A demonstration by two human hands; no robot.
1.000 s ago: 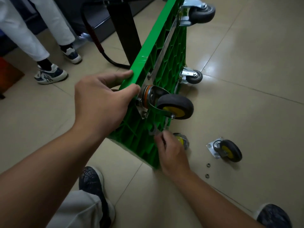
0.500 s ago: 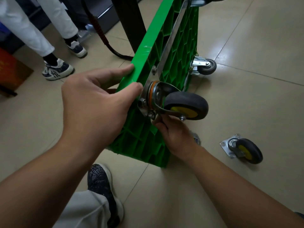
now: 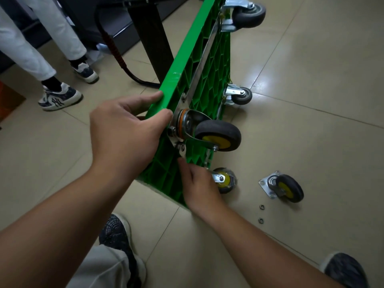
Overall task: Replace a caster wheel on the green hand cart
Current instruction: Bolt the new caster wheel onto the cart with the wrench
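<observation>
Gripping green cart rim, left hand fingers clamped, right hand below mounted caster, fingers' closure unclear

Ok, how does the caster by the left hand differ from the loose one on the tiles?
The upper caster sits on the cart, off the floor; the loose caster lies on the tiles. The left hand grips the cart beside the upper caster; nothing touches the loose caster. Both have dark tyres, yellow hubs.
</observation>
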